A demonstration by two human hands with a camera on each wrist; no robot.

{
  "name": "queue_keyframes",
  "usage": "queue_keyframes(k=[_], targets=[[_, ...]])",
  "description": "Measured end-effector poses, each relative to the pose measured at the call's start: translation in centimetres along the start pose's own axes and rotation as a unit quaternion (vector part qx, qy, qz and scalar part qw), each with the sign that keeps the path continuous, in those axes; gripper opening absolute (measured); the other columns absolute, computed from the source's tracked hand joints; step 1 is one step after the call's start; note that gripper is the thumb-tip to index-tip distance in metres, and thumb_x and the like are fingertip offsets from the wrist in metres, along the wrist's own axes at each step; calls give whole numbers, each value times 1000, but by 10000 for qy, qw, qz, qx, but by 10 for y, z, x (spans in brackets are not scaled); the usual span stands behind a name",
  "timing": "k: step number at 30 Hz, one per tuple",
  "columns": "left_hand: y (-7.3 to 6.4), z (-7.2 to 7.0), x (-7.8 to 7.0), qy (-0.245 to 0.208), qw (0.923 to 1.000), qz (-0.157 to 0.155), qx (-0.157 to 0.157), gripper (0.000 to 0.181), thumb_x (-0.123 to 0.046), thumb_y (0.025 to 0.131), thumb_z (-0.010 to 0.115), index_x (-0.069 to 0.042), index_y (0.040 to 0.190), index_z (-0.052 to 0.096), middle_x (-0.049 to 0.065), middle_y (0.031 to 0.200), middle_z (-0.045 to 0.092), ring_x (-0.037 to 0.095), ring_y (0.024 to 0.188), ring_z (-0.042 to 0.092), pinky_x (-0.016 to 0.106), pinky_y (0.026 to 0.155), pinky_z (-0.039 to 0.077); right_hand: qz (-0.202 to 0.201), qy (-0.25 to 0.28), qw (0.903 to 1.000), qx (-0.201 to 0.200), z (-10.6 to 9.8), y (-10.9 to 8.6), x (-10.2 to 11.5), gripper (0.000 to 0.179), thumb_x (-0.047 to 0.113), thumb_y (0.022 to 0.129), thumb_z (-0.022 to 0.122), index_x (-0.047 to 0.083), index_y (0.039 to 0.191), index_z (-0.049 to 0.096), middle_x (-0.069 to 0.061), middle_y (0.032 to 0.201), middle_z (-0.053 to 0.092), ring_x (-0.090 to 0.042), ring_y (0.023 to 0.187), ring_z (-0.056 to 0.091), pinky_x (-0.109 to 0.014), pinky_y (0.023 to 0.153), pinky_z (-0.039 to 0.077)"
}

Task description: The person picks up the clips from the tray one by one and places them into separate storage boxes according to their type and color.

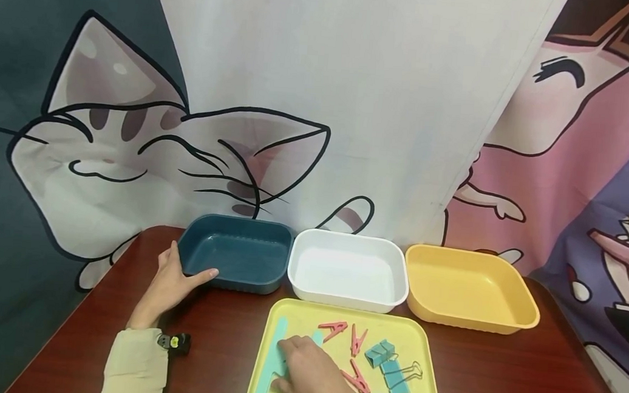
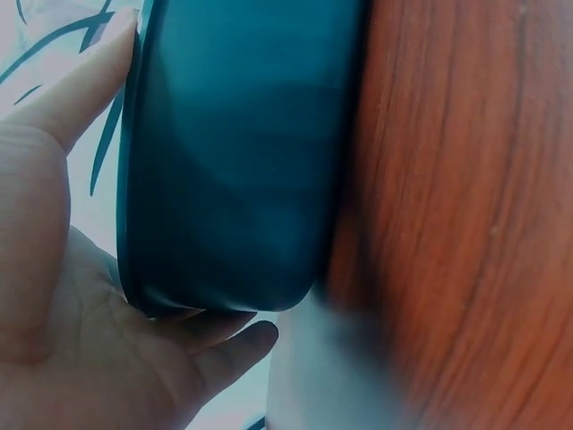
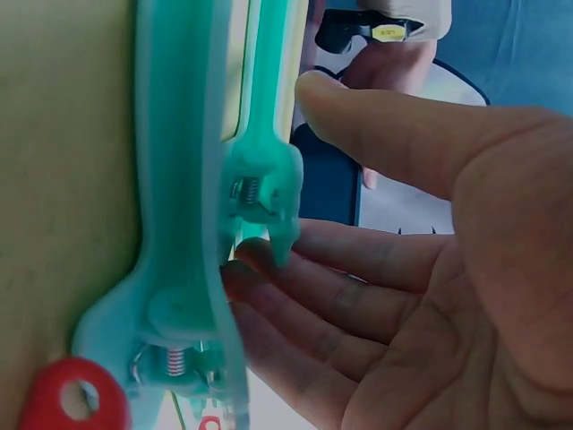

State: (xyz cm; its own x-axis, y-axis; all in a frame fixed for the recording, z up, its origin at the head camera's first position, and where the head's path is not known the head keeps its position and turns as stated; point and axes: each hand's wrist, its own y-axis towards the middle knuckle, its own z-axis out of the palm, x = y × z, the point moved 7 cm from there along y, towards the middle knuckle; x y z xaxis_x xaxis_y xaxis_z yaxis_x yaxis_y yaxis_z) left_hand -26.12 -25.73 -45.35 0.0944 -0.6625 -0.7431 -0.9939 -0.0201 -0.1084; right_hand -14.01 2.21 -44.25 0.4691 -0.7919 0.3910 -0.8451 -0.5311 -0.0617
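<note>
My left hand holds the near left corner of a dark blue bin, thumb on the front rim and fingers along the left wall. In the left wrist view the thumb meets the rim of the bin. My right hand is over a yellow tray, among long turquoise bag clips. In the right wrist view its fingertips are at a spring-hinged bag clip, the thumb apart from it. Whether they touch it is unclear. A second bag clip lies closer to that camera.
Several pink clothespins and turquoise binder clips lie on the tray's right side. Behind the tray, a white bin and a yellow bin stand in a row with the blue one. A printed curtain hangs behind the brown table.
</note>
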Motion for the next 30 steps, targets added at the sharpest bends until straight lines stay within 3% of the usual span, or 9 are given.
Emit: queue_keyframes(k=[8,19,30], targets=[[3,2,0,-29,9998,-159,110,130,-57,91,70,3,155,-25,36,161,-9,56,137,25,73,108,27,-166,-77,9996,-197,0,1,-2,47,28,86,83,2,123,69,-6,116,68,-17,108,61,-33,97,52],[2,1,0,3,9999,-89,76,130,-57,91,70,5,155,-24,38,160,-7,58,138,25,72,109,26,-472,-281,9969,-555,-1,3,1,35,22,82,86,5,110,73,-1,102,70,-13,98,63,-29,89,54],[3,1,1,82,9998,-114,129,130,-57,91,70,5,154,-25,38,160,-8,57,140,23,71,111,25,-380,-101,9984,-397,-2,6,-1,34,23,84,85,5,109,74,0,100,71,-11,98,64,-30,88,55]])
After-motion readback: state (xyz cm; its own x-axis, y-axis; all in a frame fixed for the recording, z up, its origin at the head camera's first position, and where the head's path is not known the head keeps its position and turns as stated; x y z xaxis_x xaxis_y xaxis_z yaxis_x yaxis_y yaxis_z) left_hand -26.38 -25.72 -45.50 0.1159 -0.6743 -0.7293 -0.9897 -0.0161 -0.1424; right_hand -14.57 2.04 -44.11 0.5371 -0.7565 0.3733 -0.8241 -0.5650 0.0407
